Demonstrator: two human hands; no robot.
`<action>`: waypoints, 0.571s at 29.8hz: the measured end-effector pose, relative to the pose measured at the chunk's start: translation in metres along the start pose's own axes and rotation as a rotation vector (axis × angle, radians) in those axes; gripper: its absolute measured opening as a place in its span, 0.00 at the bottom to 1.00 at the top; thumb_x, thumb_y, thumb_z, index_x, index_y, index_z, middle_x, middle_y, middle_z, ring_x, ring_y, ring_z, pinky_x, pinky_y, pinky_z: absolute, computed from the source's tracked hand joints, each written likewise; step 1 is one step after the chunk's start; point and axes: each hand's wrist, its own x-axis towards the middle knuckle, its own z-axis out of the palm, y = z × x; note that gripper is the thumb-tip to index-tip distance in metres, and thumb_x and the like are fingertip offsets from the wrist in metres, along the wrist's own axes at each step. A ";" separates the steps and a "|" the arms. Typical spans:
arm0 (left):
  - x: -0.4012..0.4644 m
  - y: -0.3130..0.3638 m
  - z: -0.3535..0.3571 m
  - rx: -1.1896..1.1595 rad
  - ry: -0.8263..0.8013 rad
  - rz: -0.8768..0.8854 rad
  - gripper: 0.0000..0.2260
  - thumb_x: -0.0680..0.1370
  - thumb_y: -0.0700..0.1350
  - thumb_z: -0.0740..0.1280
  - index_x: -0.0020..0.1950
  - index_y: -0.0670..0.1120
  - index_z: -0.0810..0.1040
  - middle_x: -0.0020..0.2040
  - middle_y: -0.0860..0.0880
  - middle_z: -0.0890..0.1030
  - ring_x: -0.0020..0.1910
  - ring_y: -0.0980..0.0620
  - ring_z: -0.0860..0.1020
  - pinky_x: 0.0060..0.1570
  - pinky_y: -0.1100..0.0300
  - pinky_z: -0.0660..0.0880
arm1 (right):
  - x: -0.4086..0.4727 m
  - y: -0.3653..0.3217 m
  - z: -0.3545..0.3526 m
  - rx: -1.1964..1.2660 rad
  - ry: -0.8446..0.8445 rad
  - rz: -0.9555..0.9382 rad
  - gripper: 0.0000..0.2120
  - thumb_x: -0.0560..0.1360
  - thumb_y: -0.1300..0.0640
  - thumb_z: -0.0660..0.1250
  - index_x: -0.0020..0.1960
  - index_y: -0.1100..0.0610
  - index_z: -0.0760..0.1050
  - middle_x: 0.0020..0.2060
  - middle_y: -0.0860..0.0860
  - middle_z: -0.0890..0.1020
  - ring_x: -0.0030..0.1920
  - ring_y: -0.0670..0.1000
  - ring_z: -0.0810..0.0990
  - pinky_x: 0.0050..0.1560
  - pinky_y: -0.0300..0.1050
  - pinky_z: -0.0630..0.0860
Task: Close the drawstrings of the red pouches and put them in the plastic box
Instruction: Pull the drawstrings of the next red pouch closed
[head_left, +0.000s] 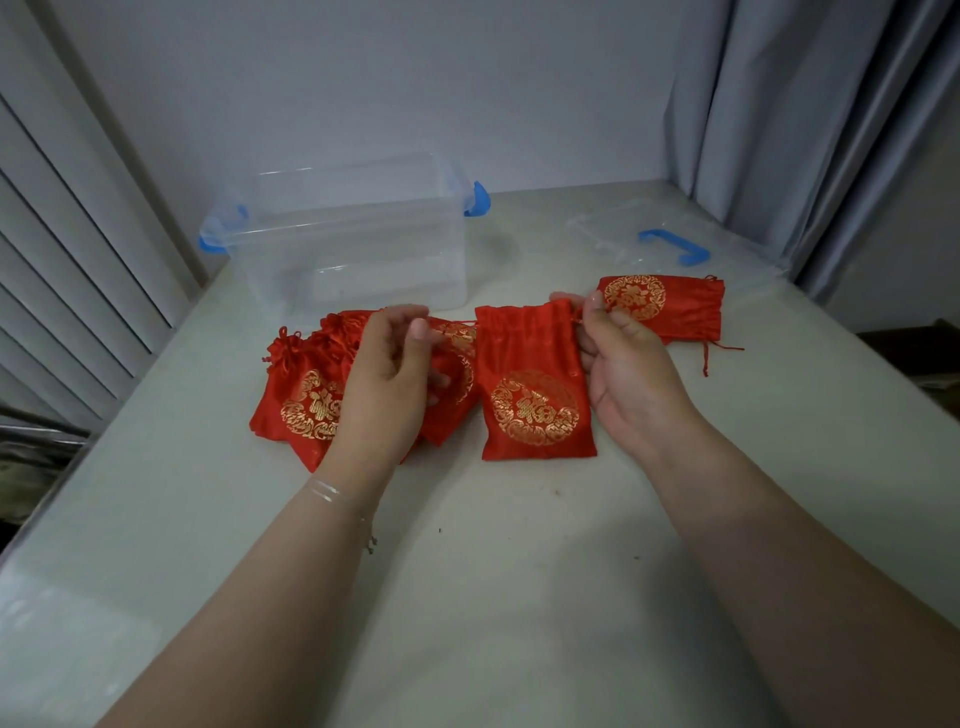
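A red pouch (532, 384) with a gold emblem hangs upright between my hands above the table, its top gathered. My left hand (389, 374) pinches its drawstring on the left side, and my right hand (623, 358) pinches the drawstring at the top right corner. Under my left hand lies a pile of red pouches (306, 395) with their tops cinched. Another red pouch (670, 304) lies flat at the right with its strings loose. The clear plastic box (353, 234) with blue latches stands open behind the pile; nothing shows inside it.
The box's clear lid (670, 244) with a blue handle lies flat at the back right. A grey curtain (810, 119) hangs at the right, slatted panels at the left. The white table (493, 571) drops off at its left edge.
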 end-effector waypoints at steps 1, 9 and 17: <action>0.000 -0.001 -0.002 0.152 0.029 0.124 0.10 0.82 0.47 0.59 0.63 0.50 0.71 0.55 0.51 0.76 0.37 0.54 0.79 0.40 0.64 0.76 | 0.000 0.000 0.001 0.015 -0.013 0.004 0.15 0.81 0.51 0.57 0.54 0.59 0.78 0.43 0.54 0.84 0.44 0.49 0.84 0.44 0.41 0.80; 0.001 -0.006 -0.005 0.525 -0.178 0.370 0.15 0.81 0.44 0.60 0.68 0.47 0.72 0.51 0.57 0.76 0.49 0.57 0.76 0.48 0.66 0.68 | -0.001 -0.002 0.005 0.051 -0.100 0.019 0.17 0.82 0.52 0.53 0.52 0.60 0.78 0.38 0.53 0.84 0.41 0.48 0.83 0.41 0.40 0.80; 0.000 0.000 -0.005 0.375 -0.109 0.320 0.14 0.81 0.48 0.61 0.35 0.53 0.71 0.28 0.58 0.71 0.29 0.60 0.69 0.30 0.69 0.63 | 0.003 -0.003 -0.004 0.148 -0.073 0.026 0.19 0.82 0.48 0.51 0.60 0.56 0.75 0.55 0.58 0.82 0.54 0.53 0.81 0.57 0.48 0.78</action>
